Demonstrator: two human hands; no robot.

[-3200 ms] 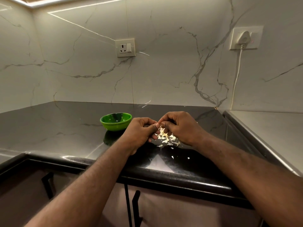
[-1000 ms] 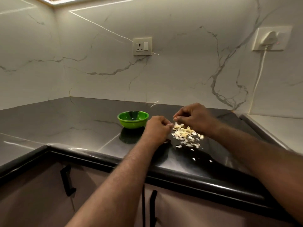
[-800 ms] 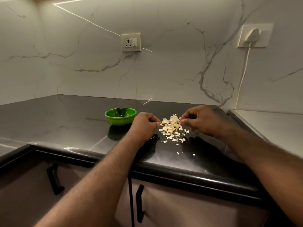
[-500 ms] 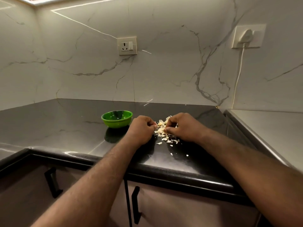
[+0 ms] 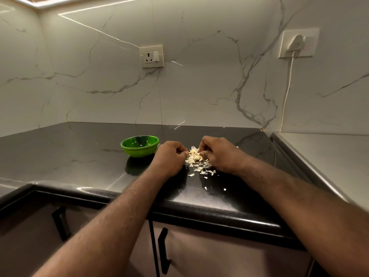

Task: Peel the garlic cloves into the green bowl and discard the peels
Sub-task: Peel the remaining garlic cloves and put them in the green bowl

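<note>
A small green bowl (image 5: 139,151) stands on the black countertop (image 5: 75,156), just left of my hands. A heap of pale garlic peels and bits (image 5: 196,159) lies between my hands. My left hand (image 5: 169,159) is curled into a fist at the heap's left edge, and a small pale garlic piece shows at its fingertips. On the heap's right side, my right hand (image 5: 221,154) has its fingertips pinched into the top of the peels. The inside of the bowl is mostly hidden by its rim.
Stray peel flakes (image 5: 205,188) lie toward the counter's front edge. A steel surface (image 5: 329,156) adjoins the counter on the right. On the marble wall are a socket (image 5: 151,56) and a plug with a white cord (image 5: 295,45). Cabinet handles (image 5: 163,250) are below.
My right hand lifted away from my left hand, then came back down onto the peel heap. My left hand stayed fisted beside the heap. The bowl has not moved.
</note>
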